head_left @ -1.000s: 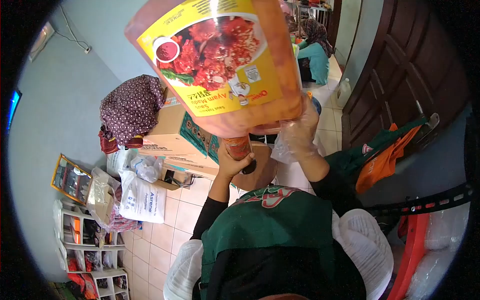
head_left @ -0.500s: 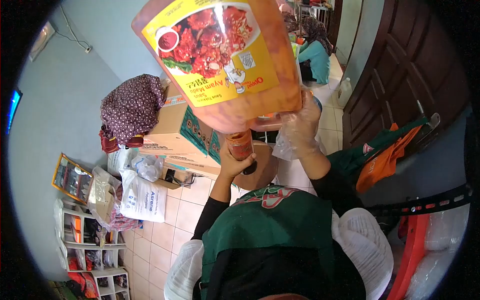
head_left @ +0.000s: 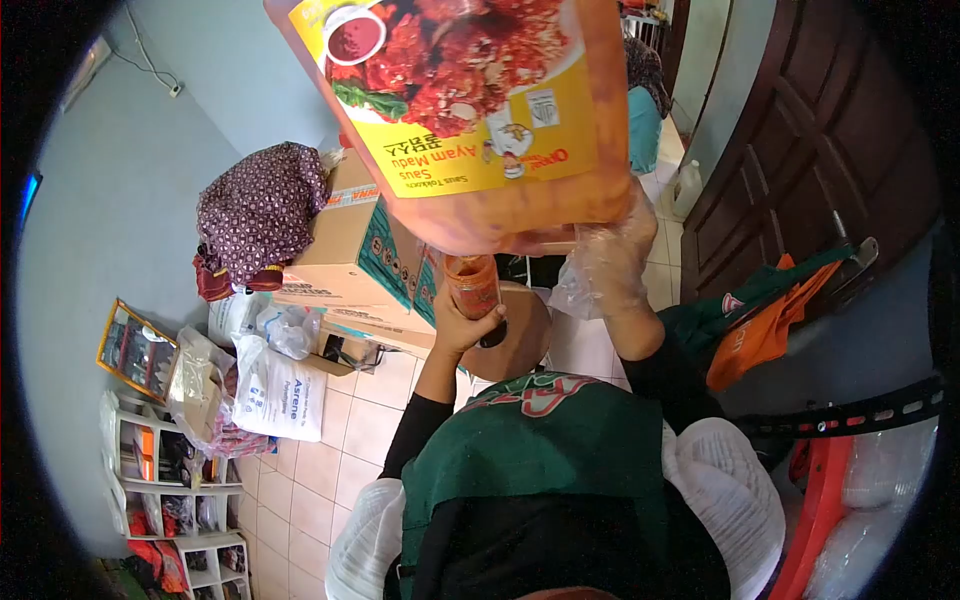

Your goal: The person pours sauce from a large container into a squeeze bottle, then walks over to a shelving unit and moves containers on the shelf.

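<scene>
A large clear jug of orange-red sauce, with a yellow label showing red chicken, fills the upper middle, close to the camera. Its lettering appears upside down. My right hand, in a clear plastic glove, is closed at its lower right corner by the handle; some fingers are hidden behind the jug. Just below the jug, my left hand is wrapped round a small clear jar with orange-red sauce on its inside. The jar's open rim faces up, right beneath the jug's lower edge.
Cardboard boxes with a patterned purple cloth on top stand at left. White bags and a framed picture are below. A person in a teal sleeve is farther back. Aprons hang on the brown door.
The jug has come closer to the camera and shifted slightly right with my right hand. The small jar's open rim now shows below it.
</scene>
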A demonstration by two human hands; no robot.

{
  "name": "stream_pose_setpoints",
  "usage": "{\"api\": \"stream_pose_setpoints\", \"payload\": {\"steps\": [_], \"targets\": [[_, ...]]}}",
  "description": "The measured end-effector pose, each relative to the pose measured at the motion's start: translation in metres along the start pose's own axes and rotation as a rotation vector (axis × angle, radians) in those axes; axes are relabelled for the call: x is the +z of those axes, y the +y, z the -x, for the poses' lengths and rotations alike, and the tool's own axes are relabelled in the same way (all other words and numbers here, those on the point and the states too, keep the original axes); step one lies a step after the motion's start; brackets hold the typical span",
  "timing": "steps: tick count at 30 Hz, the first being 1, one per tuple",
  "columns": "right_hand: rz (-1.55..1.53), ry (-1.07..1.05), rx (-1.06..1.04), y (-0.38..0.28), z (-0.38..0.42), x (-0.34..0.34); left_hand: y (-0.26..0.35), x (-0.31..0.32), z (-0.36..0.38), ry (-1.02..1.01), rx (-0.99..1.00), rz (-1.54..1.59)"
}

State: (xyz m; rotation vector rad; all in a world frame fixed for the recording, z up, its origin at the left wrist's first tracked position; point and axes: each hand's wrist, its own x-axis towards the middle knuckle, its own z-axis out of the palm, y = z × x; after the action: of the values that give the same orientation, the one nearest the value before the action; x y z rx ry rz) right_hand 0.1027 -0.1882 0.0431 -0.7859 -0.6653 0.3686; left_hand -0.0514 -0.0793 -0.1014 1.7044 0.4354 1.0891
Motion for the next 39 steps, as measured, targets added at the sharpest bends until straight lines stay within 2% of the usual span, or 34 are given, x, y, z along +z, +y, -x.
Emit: {"api": "stream_pose_setpoints", "payload": {"steps": [2,5,11,17,20,26,29,32,35,39], "targets": [[0.06,0.03,-0.016,0.002,0.002,0.001,0.008,0.0,-0.001,0.014,0.006,-0.023],[0.252,-0.015,-0.169,0.031,0.001,-0.01,0.005,-0.002,-0.001,-0.02,0.01,-0.067],[0.223,0.0,-0.089,0.0,-0.012,0.007,0.006,0.002,-0.003,-0.012,0.042,-0.05],[0.159,0.044,-0.076,0.01,-0.003,0.006,0.001,0.0,-0.008,0.003,0.047,-0.051],[0.315,0.007,-0.111,0.008,-0.014,-0.001,0.009,0.002,-0.012,0.007,0.084,-0.05],[-0.061,-0.012,-0.045,0.002,-0.02,0.0,0.008,0.004,-0.018,-0.003,0.075,-0.028],[0.242,0.06,-0.047,0.012,-0.018,-0.003,0.013,0.004,-0.019,-0.019,0.057,-0.058],[0.196,-0.005,-0.094,0.009,-0.024,0.0,0.015,0.004,-0.02,-0.052,0.019,-0.025],[0.057,-0.005,-0.026,0.008,-0.026,-0.004,0.017,0.007,-0.023,-0.002,0.077,0.018],[0.049,-0.049,-0.072,0.021,-0.024,-0.01,0.009,0.003,-0.024,-0.044,0.058,-0.024]]}}
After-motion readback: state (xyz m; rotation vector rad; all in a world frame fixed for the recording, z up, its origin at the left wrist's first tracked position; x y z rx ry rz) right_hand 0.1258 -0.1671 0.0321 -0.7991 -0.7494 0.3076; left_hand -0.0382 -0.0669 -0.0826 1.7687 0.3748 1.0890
